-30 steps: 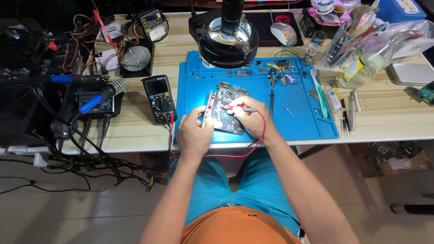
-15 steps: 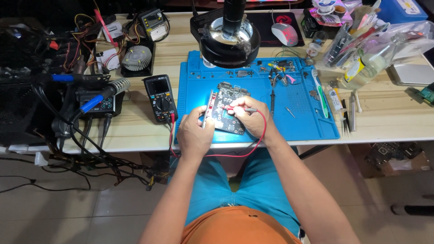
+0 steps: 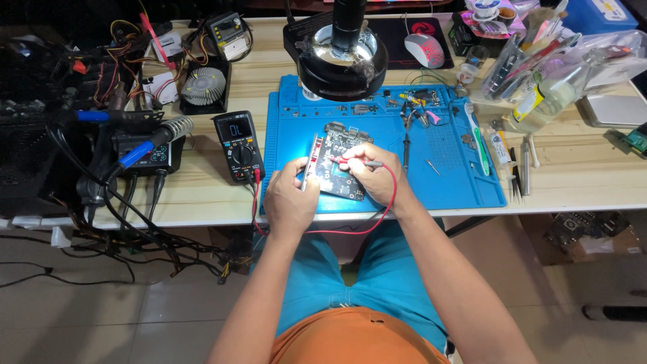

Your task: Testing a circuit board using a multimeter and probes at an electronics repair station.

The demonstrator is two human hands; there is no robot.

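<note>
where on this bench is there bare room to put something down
Bare wood shows on the table right of the blue mat, below the tweezers, and along the front edge left of the multimeter. The mat's lower right corner is also free. It is crowded along the back, around the fan and wires, and by both hands on the circuit board.
</note>
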